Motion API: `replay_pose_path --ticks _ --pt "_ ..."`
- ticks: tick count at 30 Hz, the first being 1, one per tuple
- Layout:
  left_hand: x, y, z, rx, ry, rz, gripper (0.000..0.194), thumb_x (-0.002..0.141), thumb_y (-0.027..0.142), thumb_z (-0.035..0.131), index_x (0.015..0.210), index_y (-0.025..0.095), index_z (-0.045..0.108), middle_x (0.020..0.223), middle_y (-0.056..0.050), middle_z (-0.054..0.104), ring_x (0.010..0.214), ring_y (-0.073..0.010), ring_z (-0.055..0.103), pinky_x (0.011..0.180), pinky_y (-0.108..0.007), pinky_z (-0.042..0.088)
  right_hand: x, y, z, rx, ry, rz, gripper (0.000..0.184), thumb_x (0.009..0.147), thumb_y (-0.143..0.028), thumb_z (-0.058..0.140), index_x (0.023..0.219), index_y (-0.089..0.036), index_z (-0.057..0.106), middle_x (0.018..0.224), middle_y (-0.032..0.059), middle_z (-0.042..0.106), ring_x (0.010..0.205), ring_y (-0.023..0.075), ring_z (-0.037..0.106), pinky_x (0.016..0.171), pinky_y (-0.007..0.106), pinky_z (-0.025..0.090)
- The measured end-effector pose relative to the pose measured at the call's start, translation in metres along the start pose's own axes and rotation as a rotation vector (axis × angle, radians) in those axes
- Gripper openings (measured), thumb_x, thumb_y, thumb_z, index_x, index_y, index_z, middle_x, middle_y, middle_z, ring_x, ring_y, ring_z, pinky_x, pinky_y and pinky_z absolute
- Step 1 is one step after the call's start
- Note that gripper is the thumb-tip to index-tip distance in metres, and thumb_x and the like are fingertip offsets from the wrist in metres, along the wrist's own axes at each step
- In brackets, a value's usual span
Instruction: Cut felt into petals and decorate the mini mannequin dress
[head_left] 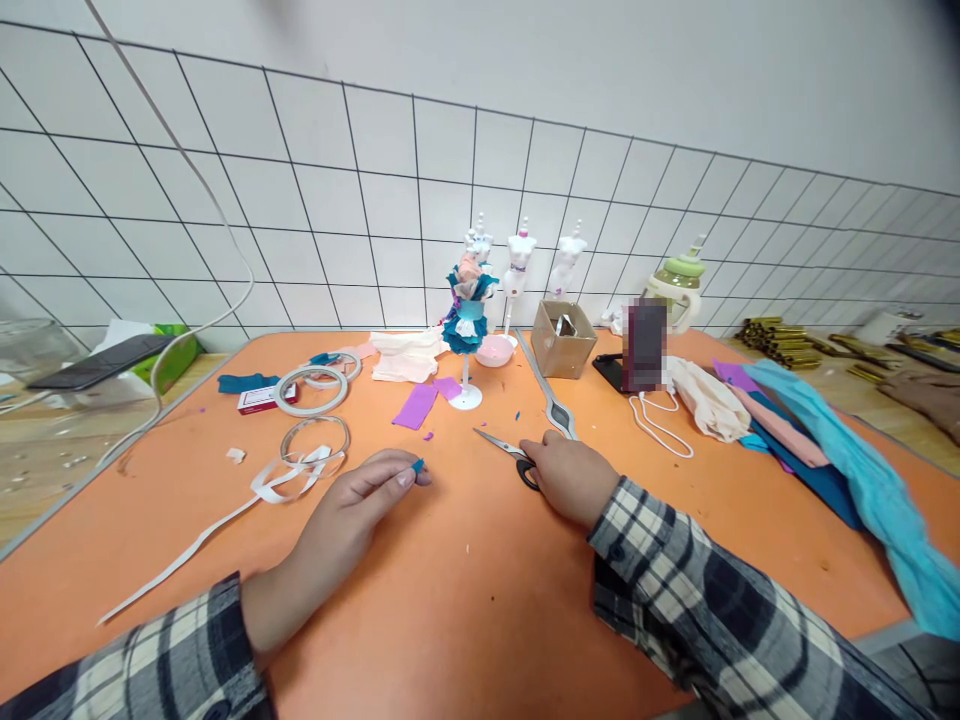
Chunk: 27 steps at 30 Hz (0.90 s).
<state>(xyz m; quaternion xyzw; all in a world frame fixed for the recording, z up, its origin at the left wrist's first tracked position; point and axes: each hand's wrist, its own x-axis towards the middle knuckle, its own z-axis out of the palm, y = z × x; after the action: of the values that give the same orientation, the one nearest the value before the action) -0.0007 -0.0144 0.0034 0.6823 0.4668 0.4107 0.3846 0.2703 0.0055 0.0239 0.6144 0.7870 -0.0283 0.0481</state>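
Note:
Between the thumb and fingers of my left hand [367,495] a small teal paper piece [418,466] is pinched. My right hand [570,475] is closed on the black handles of a pair of scissors [504,443], low over the orange table, with the blades pointing left. Beyond my hands stands a small white mannequin [466,385] on a round base, dressed in teal, light blue and pale pink crepe paper. Purple paper strips [416,406] lie at its foot. Tiny teal and purple scraps are scattered near the scissors.
Tape rolls [279,390] and a loose white ribbon [202,540] lie left. Behind are a pink bowl [495,351], more mannequins [519,265] and a cardboard box [564,350]. On the right are a bottle [679,285], a blurred upright phone-like object [645,345] and blue crepe paper [847,455].

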Motion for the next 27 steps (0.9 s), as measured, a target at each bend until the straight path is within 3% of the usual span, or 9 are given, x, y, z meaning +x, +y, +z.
replay_pose_path --ticks 2,4,7,10,13,18,23,27 --pt "-0.001 -0.002 0.000 -0.040 0.040 -0.024 0.025 0.089 0.043 0.057 0.087 0.024 0.073 0.103 -0.005 0.071 0.102 -0.0247 0.062 0.097 -0.035 0.045 -0.004 -0.008 -0.003 0.019 0.035 0.039 0.021 0.091 -0.020 0.048 0.108 -0.017 0.060 0.099 0.0143 0.064 0.082 0.0260 0.066 0.058 0.030 0.037" --pt "-0.001 -0.005 0.000 -0.074 0.075 -0.039 0.025 0.089 0.043 0.057 0.089 0.024 0.073 0.103 -0.005 0.072 0.102 -0.0245 0.062 0.097 -0.035 0.044 -0.009 -0.017 -0.007 0.106 0.117 0.067 0.023 0.091 -0.016 0.045 0.111 -0.016 0.055 0.094 0.0131 0.066 0.078 0.0252 0.066 0.058 0.030 0.037" --pt "-0.002 -0.008 0.000 -0.111 0.130 -0.043 0.024 0.090 0.042 0.057 0.090 0.023 0.070 0.101 -0.005 0.071 0.102 -0.0235 0.062 0.097 -0.034 0.043 -0.015 -0.029 -0.006 0.440 0.186 -0.055 0.029 0.089 -0.016 0.048 0.118 -0.019 0.048 0.088 0.0071 0.067 0.076 0.0209 0.064 0.061 0.028 0.039" --pt "-0.003 -0.004 0.002 -0.116 0.170 -0.039 0.022 0.089 0.041 0.056 0.085 0.022 0.067 0.094 -0.004 0.070 0.096 -0.0221 0.063 0.093 -0.033 0.045 -0.020 -0.040 0.006 0.901 -0.026 -0.250 0.032 0.084 -0.026 0.062 0.112 -0.023 0.047 0.079 -0.0022 0.063 0.062 0.0135 0.058 0.053 0.024 0.038" --pt "-0.004 0.006 0.004 -0.079 0.172 -0.015 0.021 0.089 0.038 0.055 0.080 0.021 0.065 0.085 -0.002 0.068 0.087 -0.0201 0.061 0.085 -0.029 0.047 -0.025 -0.050 0.019 1.137 -0.225 -0.316 0.038 0.077 -0.033 0.071 0.106 -0.025 0.048 0.076 -0.0060 0.060 0.051 0.0084 0.049 0.045 0.021 0.035" --pt "-0.004 0.019 0.006 -0.036 0.101 0.036 0.022 0.089 0.036 0.054 0.073 0.021 0.062 0.075 0.001 0.062 0.076 -0.0175 0.057 0.074 -0.026 0.047 -0.028 -0.058 0.018 1.125 -0.273 -0.304 0.043 0.071 -0.033 0.076 0.103 -0.025 0.048 0.072 -0.0082 0.054 0.053 0.0068 0.045 0.047 0.018 0.033" --pt "-0.002 0.010 0.005 -0.014 0.171 0.003 0.023 0.090 0.036 0.052 0.077 0.021 0.063 0.079 0.000 0.063 0.080 -0.0183 0.057 0.078 -0.027 0.045 -0.029 -0.058 0.010 1.086 -0.298 -0.324 0.044 0.071 -0.033 0.075 0.104 -0.025 0.046 0.072 -0.0085 0.052 0.057 0.0071 0.046 0.050 0.018 0.034" --pt "-0.003 0.010 0.005 0.011 0.123 0.023 0.024 0.091 0.036 0.051 0.077 0.021 0.063 0.079 0.000 0.063 0.080 -0.0181 0.057 0.077 -0.027 0.043 -0.031 -0.059 0.010 1.062 -0.262 -0.317 0.045 0.071 -0.036 0.076 0.103 -0.025 0.046 0.074 -0.0078 0.050 0.057 0.0070 0.045 0.050 0.018 0.033"
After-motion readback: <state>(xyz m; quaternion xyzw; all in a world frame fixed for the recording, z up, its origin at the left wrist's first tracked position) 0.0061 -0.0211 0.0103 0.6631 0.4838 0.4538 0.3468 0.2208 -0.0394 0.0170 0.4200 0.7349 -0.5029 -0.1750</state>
